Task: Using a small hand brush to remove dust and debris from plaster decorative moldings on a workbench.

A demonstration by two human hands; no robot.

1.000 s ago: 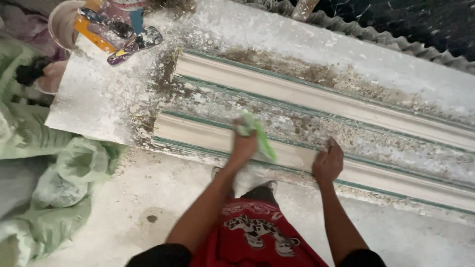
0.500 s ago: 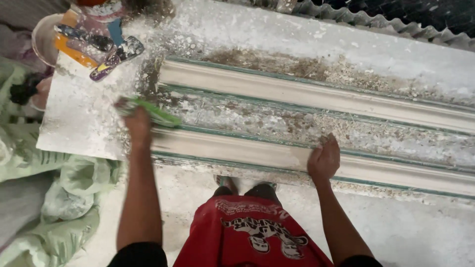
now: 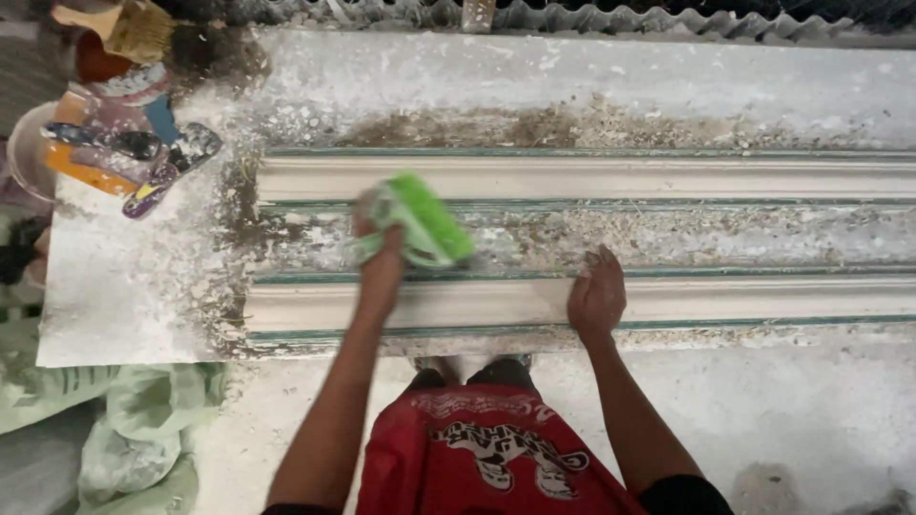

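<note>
My left hand (image 3: 380, 250) grips a green brush (image 3: 420, 221), blurred with motion, over the dusty channel between two long white moulded strips. The far strip (image 3: 611, 177) and the near strip (image 3: 477, 301) lie side by side on a plaster-covered bench, running left to right. My right hand (image 3: 597, 294) rests flat and open on the near strip, fingers spread toward the channel. Crumbs and fibres fill the channel (image 3: 687, 236).
A white board (image 3: 124, 286) dusted with plaster lies at the left end. A bowl with tools and a paintbrush (image 3: 114, 124) sits at the upper left. Green sacks (image 3: 105, 429) lie on the floor below. A corrugated sheet (image 3: 668, 17) runs along the far edge.
My left hand has swept the green brush from the left end of the strips back toward the middle. My right hand has stayed pressed on the near strip.
</note>
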